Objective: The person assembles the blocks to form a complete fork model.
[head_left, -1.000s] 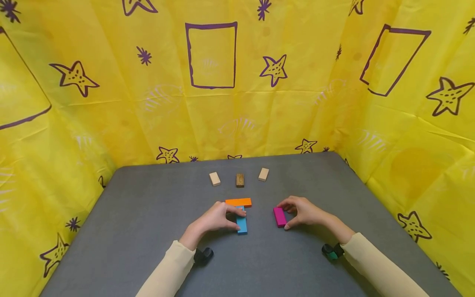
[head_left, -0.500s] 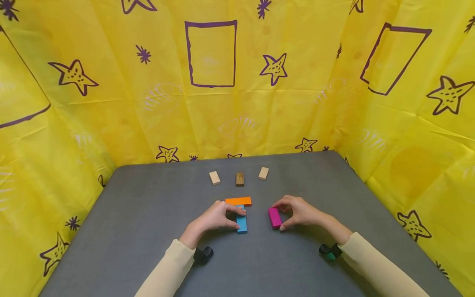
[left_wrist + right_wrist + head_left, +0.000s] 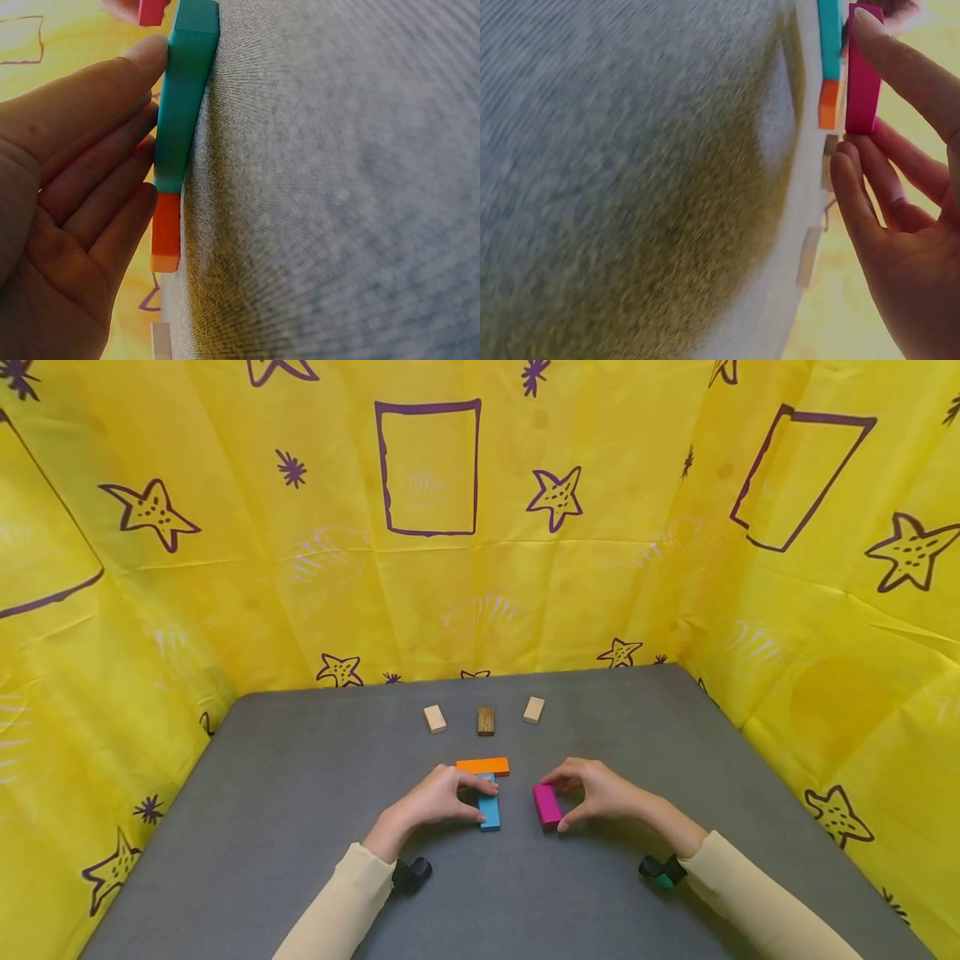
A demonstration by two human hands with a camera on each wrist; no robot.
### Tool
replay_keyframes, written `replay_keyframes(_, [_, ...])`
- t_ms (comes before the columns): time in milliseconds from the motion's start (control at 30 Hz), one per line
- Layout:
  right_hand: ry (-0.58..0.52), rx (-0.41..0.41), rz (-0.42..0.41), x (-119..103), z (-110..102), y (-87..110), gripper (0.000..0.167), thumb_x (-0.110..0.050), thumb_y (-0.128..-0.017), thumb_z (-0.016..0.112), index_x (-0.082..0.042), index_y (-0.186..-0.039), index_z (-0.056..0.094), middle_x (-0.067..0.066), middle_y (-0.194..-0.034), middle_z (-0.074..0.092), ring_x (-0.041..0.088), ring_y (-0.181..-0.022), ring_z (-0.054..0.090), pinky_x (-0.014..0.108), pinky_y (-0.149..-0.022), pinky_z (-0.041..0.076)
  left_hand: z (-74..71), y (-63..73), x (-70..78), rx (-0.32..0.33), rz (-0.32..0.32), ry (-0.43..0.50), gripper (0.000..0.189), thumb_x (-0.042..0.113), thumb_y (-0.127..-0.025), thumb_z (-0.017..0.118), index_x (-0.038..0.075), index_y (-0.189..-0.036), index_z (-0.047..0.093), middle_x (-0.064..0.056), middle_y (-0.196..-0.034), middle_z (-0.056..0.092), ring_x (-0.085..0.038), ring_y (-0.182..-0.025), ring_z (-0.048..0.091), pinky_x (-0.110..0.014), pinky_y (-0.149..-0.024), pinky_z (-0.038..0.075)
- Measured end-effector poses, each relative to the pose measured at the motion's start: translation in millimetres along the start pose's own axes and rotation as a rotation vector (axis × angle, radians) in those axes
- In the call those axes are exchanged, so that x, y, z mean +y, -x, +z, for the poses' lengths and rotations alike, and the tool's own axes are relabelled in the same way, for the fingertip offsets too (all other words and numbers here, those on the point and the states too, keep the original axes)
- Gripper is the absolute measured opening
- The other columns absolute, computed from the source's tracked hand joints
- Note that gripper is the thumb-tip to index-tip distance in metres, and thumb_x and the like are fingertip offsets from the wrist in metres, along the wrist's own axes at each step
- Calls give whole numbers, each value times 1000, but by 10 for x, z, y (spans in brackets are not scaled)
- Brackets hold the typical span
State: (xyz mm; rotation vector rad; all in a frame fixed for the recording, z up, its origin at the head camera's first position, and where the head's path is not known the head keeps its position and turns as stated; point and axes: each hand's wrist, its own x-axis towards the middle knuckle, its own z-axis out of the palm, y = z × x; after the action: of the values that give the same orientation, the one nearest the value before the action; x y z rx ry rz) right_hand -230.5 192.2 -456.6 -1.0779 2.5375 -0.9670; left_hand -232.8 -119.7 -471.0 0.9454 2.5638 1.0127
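A blue block lies on the grey table with its far end against an orange block lying crosswise. My left hand rests its thumb and fingertips on the blue block from above. In the left wrist view, the fairly straight fingers touch the block's upper edge, and it looks teal there. To the right, my right hand pinches a magenta block by its two ends, thumb at the near one. The right wrist view shows the magenta block raised above the table, apart from the blue one.
Behind the coloured blocks stand a pale wooden block, a dark brown block and another pale wooden block. A yellow patterned cloth closes off the table's back and sides.
My right hand has brought the magenta block leftward and slightly nearer to me, toward the blue block. The left hand, blue block and orange block have stayed put.
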Motion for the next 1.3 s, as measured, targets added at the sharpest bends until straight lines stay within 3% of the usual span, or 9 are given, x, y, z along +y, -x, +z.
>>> replay_keyframes(800, [-23, -55, -141, -202, 154, -156, 62, -38, -67, 85, -11, -118, 62, -1, -105, 60, 18, -98, 64, 29, -89, 53, -18, -1, -2, 2, 4, 4, 42, 30, -73, 82, 25, -114, 71, 20, -108, 68, -5, -112, 59, -31, -98, 47])
replay_keyframes(1300, [9, -86, -165, -341, 261, -190, 61, -38, -67, 85, -11, -116, 64, 2, -100, 60, 14, -94, 64, 26, -87, 53, 5, -3, -11, -2, 2, 14, 42, 28, -73, 82, 24, -114, 71, 19, -107, 68, -4, -111, 60, -30, -98, 47])
